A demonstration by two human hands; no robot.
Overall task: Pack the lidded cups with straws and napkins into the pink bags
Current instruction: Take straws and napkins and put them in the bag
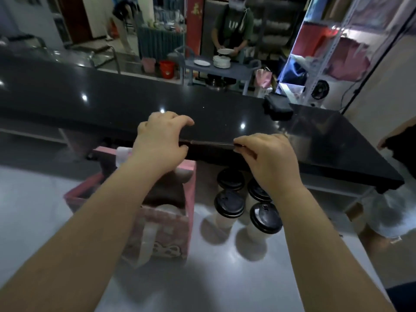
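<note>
1. The pink bag (157, 233) stands upright and open-topped on the pale bench (225, 278), lower left of centre. It has a white loop handle on its near face, and something pale and round shows inside, too blurred to name.
2. Four lidded cups (229, 203) stand upright just right of the bag. They are white with black lids, clustered two by two, and the far right one is partly hidden.
3. A thin dark straw (211, 144) lies level at mid-frame, one end in the left hand (162, 143) and the other pinched by the right hand (270, 158).
</note>
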